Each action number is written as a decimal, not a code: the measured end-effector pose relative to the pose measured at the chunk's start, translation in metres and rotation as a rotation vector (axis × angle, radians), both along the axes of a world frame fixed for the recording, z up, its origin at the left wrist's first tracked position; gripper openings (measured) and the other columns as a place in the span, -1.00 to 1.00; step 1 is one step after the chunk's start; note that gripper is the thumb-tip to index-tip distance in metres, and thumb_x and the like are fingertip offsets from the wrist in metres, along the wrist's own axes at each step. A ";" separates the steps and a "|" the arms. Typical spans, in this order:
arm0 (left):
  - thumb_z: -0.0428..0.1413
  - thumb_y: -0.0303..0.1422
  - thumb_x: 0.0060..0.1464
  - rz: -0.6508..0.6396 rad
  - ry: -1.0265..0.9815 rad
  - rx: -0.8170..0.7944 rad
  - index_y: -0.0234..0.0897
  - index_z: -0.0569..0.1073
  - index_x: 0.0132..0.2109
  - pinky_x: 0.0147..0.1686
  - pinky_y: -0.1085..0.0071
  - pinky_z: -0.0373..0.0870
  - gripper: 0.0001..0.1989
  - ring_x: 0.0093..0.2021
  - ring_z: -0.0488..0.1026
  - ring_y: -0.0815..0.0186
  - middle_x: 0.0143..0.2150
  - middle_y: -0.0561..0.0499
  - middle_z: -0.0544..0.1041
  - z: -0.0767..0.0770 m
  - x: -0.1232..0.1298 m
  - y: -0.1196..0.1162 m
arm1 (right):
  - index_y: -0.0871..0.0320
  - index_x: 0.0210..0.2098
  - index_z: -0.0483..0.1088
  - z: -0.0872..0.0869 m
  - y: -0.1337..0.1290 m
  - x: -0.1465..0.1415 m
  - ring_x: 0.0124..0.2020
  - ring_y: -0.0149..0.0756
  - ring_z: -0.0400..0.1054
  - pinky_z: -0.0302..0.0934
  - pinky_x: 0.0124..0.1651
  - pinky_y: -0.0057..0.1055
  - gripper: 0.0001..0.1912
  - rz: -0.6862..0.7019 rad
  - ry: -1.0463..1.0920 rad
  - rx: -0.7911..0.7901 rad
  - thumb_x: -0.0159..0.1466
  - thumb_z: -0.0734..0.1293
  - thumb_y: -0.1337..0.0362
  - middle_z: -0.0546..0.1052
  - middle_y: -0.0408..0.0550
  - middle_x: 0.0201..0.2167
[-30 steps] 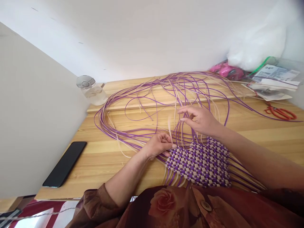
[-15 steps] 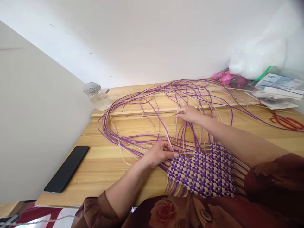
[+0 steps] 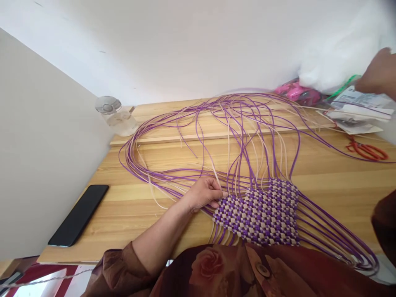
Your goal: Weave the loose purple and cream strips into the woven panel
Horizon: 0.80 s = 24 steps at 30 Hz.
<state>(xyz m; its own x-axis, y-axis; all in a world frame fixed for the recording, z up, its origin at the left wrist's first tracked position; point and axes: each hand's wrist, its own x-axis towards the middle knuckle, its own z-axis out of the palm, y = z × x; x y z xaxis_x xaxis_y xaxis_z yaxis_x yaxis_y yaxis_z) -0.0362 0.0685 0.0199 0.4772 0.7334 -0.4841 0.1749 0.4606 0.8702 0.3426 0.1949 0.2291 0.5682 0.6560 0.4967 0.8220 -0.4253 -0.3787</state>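
A purple and beige woven piece (image 3: 260,214) lies on the table close to my body. My left hand (image 3: 206,194) is closed in a pinch at its upper left corner, where a beige strand rises from between the fingers. Long loose purple and beige strands (image 3: 136,140) run from the weave's edges and curve in a big loop across the table. Up at the far right, my right hand (image 3: 377,74) is raised beside the white plastic bag (image 3: 321,74), above some papers. It is smeared by motion and cut by the frame, so its fingers cannot be made out.
A black phone (image 3: 78,214) lies at the left of the wooden table (image 3: 130,222). Behind it stands a clear lidded container (image 3: 116,117). Orange-handled scissors (image 3: 369,151), papers (image 3: 359,111) and a pink bundle (image 3: 298,93) are at the right, near the wall.
My right hand has let go of the strands over the middle of the table and swung far to the upper right. My left hand keeps its pinch at the weave's corner. The view has shifted slightly.
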 end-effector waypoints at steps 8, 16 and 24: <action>0.39 -0.26 -0.24 0.006 -0.010 0.001 -0.34 0.33 -0.45 -0.66 0.63 0.31 -0.61 -0.66 0.35 0.53 -0.60 0.15 0.40 0.000 0.000 0.001 | 0.16 -0.06 0.52 -0.153 -0.108 -0.153 -0.01 -0.24 0.44 0.34 0.05 -0.28 -0.73 1.502 -0.304 -0.132 0.33 0.24 0.37 0.57 0.00 -0.07; 0.43 -0.29 -0.33 -0.039 -0.072 0.022 -0.35 0.35 -0.43 -0.54 0.58 0.43 -0.57 -0.59 0.40 0.52 -0.54 0.14 0.43 0.002 -0.004 0.001 | 0.21 -0.15 0.48 -0.195 -0.126 -0.188 -0.11 -0.20 0.34 0.25 -0.02 -0.29 -0.79 1.379 -0.219 -0.193 0.33 0.22 0.41 0.50 0.07 -0.12; 0.39 -0.31 -0.24 -0.121 -0.028 0.036 -0.37 0.39 -0.42 -0.59 0.62 0.35 -0.65 -0.61 0.37 0.54 -0.55 0.14 0.42 0.001 -0.008 0.006 | 0.21 -0.26 0.43 -0.182 -0.134 -0.180 -0.40 -0.27 0.34 0.08 -0.30 -0.37 -0.80 1.190 -0.323 -0.353 0.36 0.19 0.29 0.50 -0.03 -0.46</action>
<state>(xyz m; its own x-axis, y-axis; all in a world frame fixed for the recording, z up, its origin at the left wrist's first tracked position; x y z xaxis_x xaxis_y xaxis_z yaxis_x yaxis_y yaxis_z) -0.0437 0.0748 0.0210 0.5763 0.6864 -0.4435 0.2025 0.4059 0.8912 0.1629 0.0608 0.0475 -0.5690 0.7982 0.1979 0.7963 0.5949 -0.1097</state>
